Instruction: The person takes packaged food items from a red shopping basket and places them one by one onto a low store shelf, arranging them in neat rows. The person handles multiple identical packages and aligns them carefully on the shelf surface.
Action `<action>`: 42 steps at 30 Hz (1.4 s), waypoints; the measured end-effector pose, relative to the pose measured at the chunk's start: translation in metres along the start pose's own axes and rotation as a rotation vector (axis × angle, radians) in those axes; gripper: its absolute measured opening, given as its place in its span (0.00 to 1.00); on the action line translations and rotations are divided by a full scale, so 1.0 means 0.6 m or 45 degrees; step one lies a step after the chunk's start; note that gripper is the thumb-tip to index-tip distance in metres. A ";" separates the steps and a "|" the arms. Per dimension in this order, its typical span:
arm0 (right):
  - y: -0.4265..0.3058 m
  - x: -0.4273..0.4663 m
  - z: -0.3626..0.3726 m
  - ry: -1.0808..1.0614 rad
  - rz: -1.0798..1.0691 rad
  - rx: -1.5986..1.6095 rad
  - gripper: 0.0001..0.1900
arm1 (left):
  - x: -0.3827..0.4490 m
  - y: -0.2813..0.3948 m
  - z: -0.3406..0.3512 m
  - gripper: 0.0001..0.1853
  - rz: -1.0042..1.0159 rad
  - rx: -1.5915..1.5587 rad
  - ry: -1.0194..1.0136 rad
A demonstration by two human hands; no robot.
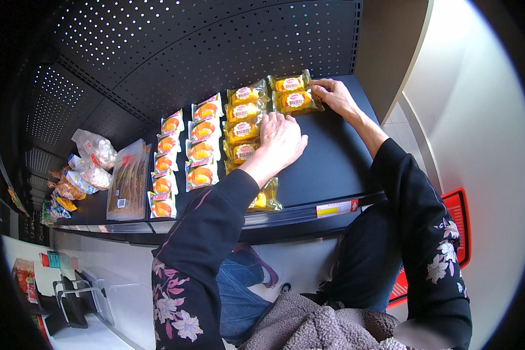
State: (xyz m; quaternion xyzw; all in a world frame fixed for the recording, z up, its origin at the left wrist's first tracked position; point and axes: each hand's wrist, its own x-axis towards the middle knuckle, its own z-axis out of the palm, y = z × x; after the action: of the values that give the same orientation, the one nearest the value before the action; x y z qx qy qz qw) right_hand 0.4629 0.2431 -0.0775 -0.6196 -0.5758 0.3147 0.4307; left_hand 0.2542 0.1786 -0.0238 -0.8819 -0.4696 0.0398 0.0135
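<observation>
Yellow-wrapped packaged breads (241, 129) lie in a column on a black metal shelf (332, 162). Over this column's right side rests my left hand (281, 135), fingers pointing to the back; whether it grips a pack is hidden. Two more yellow packs (296, 100) lie one behind the other to the right, near the perforated back panel. My right hand (331, 94) is at their right edge, its fingertips by the end of the rear pack's wrapper; a firm hold cannot be made out. White-wrapped cakes with orange pictures (202, 151) form two columns on the left.
Flat clear packages (127, 183) and bagged goods (94, 151) occupy the shelf's left part. A price-tag strip (337, 209) runs along the front edge. A side panel (389, 48) bounds the right end. A red plastic basket (457, 227) is on the right, below shelf level.
</observation>
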 end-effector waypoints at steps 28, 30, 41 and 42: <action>0.338 -0.668 -0.424 0.714 0.699 0.288 0.19 | -0.219 0.331 0.053 0.24 0.871 -0.881 0.574; 0.417 -0.760 -0.421 0.759 0.995 0.231 0.16 | -0.219 0.337 0.059 0.23 0.866 -0.891 0.593; 0.560 -0.928 -0.375 0.504 1.018 -1.197 0.29 | -0.212 0.346 0.072 0.21 0.823 -0.902 0.584; 0.566 -0.933 -0.387 0.412 1.033 -1.164 0.31 | -0.210 0.350 0.074 0.22 0.818 -0.871 0.605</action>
State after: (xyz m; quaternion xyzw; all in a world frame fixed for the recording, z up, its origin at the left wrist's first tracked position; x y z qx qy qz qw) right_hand 0.7412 -0.3362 -0.3409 -0.9498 -0.2989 0.0773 0.0506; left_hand 0.3545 -0.0438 -0.0737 -0.9201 -0.1457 -0.3147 -0.1820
